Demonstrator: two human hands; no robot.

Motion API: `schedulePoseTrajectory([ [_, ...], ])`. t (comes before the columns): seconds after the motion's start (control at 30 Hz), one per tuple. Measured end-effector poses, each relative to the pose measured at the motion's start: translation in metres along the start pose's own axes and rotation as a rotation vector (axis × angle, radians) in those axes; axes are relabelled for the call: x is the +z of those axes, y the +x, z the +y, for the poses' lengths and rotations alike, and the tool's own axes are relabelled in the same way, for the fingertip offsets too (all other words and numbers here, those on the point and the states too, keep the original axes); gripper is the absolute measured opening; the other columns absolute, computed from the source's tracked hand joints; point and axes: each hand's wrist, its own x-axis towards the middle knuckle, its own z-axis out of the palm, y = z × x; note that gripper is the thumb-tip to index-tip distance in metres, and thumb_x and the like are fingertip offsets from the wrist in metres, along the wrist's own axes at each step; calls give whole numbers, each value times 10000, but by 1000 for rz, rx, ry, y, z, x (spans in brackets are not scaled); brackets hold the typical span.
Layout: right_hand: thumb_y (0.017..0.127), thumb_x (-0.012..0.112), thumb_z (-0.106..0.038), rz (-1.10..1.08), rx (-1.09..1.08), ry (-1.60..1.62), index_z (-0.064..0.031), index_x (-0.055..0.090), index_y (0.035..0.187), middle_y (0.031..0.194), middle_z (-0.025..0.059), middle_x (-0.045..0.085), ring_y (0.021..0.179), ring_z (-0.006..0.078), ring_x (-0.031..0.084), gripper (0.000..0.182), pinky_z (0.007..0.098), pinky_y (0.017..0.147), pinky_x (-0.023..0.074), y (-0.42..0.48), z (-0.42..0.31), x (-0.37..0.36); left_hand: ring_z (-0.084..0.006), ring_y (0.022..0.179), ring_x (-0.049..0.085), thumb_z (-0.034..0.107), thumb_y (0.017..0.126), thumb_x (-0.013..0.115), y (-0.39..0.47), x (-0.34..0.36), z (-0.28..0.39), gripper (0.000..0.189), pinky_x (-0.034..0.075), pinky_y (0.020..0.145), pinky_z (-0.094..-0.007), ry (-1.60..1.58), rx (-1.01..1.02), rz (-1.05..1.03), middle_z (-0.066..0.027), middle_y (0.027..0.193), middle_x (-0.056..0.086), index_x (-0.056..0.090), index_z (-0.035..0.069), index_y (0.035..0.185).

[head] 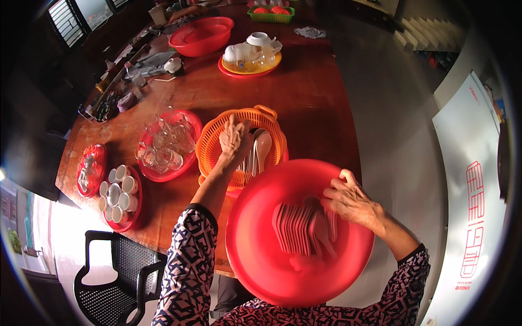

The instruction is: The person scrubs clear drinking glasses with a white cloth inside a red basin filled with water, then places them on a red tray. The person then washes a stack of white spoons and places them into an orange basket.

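My right hand (352, 199) grips the far right rim of a red plastic basin (257, 248), which is held in front of me, overlapping the table's near edge. Inside it lies a nested row of soup spoons (291, 228), tinted red by the basin, with a few looser ones to the right. My left hand (235, 138) is down in an orange plastic colander (210, 140), knuckles up and fingers curled. Its fingertips are hidden, so what it holds does not show. Right beside it in the colander are a pale serving spoon (264, 144) and several slim utensils.
Left on the wooden table (310, 106) are a red tray of glass mugs (163, 142), white cups (128, 185) and a small red tray (100, 183). Farther back are stacked bowls (259, 39), another red basin (202, 36) and a green basket (271, 17). A black chair (108, 293) stands near left.
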Motion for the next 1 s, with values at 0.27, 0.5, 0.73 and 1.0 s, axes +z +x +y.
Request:
schedulePoseTrajectory([
  [0.27,678,634,-75,-75,82,-36,-127,636,803,806,-7,484,826,163,489,135,408,919,334,-9,-6,-3,-289,934,559,224,796,579,19,12,7,134,515,630,-407,78,203,55,-117,1028,509,686,144,796],
  [0.5,687,631,-67,-114,137,9,-93,655,950,958,55,521,998,222,480,265,433,961,329,3,-21,-18,-300,766,596,183,791,652,5,-13,8,60,507,548,-409,-221,184,281,-89,884,539,674,131,814],
  [0.73,698,735,-148,-128,234,222,-77,637,1058,1088,74,583,1015,254,565,380,410,914,415,27,-24,-54,-207,633,596,-29,765,693,-12,-73,6,190,481,528,-306,-467,247,596,-87,788,624,678,56,934],
  [1.0,828,689,-129,479,439,616,-39,618,1114,872,77,642,657,138,627,309,271,603,510,68,-35,-76,-224,670,611,-100,684,707,-59,-174,58,289,509,545,-318,-556,495,725,-107,778,605,649,-9,951],
])
